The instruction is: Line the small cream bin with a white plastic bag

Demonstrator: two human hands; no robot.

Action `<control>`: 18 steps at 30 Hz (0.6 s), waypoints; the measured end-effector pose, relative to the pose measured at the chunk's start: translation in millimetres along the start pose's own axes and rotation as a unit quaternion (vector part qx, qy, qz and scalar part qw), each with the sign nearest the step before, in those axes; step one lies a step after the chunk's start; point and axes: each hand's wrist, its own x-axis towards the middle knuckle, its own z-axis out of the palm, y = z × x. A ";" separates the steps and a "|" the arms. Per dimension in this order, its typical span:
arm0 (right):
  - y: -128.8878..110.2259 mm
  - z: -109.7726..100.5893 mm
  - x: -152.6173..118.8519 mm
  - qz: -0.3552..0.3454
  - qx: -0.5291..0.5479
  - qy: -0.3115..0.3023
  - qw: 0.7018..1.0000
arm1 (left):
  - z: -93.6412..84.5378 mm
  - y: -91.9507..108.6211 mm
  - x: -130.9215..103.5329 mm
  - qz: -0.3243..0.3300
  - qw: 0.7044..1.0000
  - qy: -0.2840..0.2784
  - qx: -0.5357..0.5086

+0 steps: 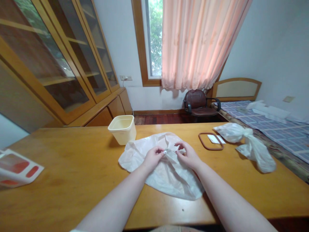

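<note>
A thin white plastic bag [173, 180] lies spread and crumpled on the table in front of me. My left hand [153, 157] pinches a fold near the middle of the bag between thumb and fingers. Just right of it, my right hand [187, 155] is at the same part of the bag, with its thumb and fingers curved and a gap between them. Behind the bag on the left stands a cream plastic bin [124, 130], upright. A brown rounded frame [202, 142] lies flat to the right, partly over a small white piece [215, 139].
A knotted white plastic bag [256, 154] rests on the table's right side. At the left edge is a white and red box-shaped item [20, 169]. Beyond the wooden table [79, 190] are a brown chair [199, 103], a bed [270, 119] and a glass-fronted cabinet [82, 106].
</note>
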 end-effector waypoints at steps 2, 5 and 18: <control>4.2 -5.0 2.3 -0.034 -0.073 -0.029 0.996 | -1.8 4.1 0.8 0.006 1.000 0.009 -0.014; 15.2 -6.3 5.8 -0.036 -0.158 -0.054 0.985 | -1.4 10.4 0.0 -0.004 0.998 0.002 -0.055; 26.9 -25.5 9.5 0.165 0.172 -0.019 0.971 | -6.2 11.6 0.3 -0.056 0.993 -0.066 -0.081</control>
